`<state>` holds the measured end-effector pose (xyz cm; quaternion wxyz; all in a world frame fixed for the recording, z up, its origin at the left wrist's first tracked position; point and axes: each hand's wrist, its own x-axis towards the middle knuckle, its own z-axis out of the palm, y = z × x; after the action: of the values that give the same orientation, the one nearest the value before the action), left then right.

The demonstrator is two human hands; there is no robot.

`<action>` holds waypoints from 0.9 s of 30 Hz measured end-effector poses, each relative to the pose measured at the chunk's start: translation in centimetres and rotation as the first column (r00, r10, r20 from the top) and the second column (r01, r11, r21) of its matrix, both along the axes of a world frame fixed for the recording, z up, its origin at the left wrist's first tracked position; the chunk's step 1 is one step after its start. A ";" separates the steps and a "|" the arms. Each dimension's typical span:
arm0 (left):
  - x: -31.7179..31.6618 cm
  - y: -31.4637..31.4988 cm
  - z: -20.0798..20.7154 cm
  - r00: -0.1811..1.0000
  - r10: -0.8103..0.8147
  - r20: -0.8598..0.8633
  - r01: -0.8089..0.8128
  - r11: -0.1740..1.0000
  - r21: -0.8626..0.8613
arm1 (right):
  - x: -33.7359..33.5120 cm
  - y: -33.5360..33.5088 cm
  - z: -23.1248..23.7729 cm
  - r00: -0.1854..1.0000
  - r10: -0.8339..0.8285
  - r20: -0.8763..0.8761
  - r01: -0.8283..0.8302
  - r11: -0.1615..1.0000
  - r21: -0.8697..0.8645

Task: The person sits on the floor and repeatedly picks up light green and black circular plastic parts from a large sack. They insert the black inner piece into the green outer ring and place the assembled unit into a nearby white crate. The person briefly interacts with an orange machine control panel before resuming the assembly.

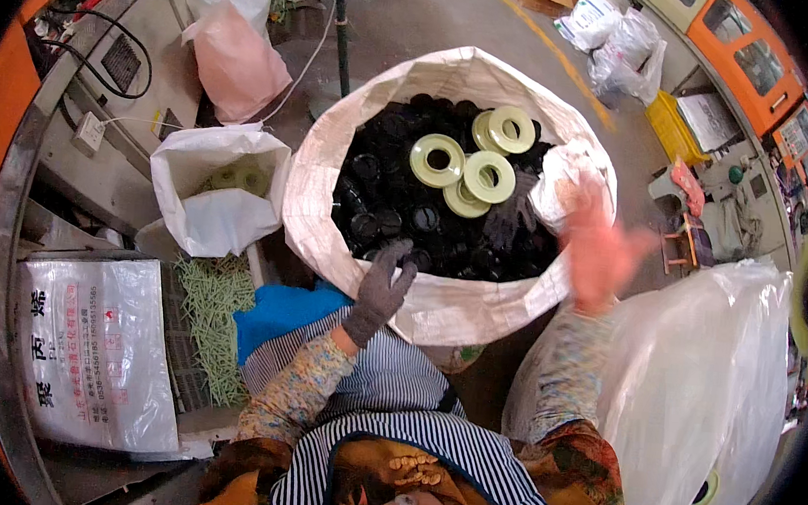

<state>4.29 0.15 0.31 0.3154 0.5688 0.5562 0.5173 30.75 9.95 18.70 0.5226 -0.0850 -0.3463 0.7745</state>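
Observation:
A large white woven sack [315, 231] stands in front of me, its mouth wide. Inside lie many round black plastic parts [426, 218] with several pale green flanged rings [437, 161] on top. My left hand [382, 284], in a grey glove, reaches over the near rim, fingers apart, touching or close to the black parts. At the right rim my bare right hand [598, 254] is smeared by motion. Beside it is a crumpled white cloth or bag [561, 184]. A dark glove [511, 218] appears to lie on the black parts.
A smaller white sack [218, 205] holding pale rings stands left, with a pinkish sack [234, 63] behind it. Thin green sticks [213, 323] lie beside a printed white sack [97, 352]. Clear plastic bagging [668, 397] bulges at right. A yellow crate [675, 127] sits farther right.

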 end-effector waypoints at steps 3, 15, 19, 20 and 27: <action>0.1 0.0 1.2 0.942 0.015 0.334 0.062 0.974 -0.216 | -6.8 6.2 -12.8 0.404 -0.142 0.904 -0.039 0.984 0.172; -4.2 5.8 -2.4 0.477 0.317 0.820 -0.079 0.944 -0.320 | -18.2 9.5 -18.3 0.034 -0.738 0.674 -0.627 0.510 0.589; -5.2 5.3 -2.3 0.507 0.350 0.788 -0.186 0.937 -0.297 | -17.3 9.3 -18.6 0.134 -0.681 0.720 -0.508 0.577 0.640; -5.3 4.8 -4.1 0.632 0.328 0.702 -0.250 0.944 -0.215 | -16.8 10.4 -20.7 -0.025 -0.842 0.539 -0.582 0.450 0.677; -6.7 2.3 -4.1 0.928 0.327 -0.177 -0.304 0.942 0.145 | -14.6 12.1 -25.1 -0.091 -0.949 0.303 -0.813 0.247 0.527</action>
<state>-2.41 2.43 -3.78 0.1378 0.5378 0.6383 0.5332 16.17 22.03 -6.40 0.0429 -0.3145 -0.9433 -0.0968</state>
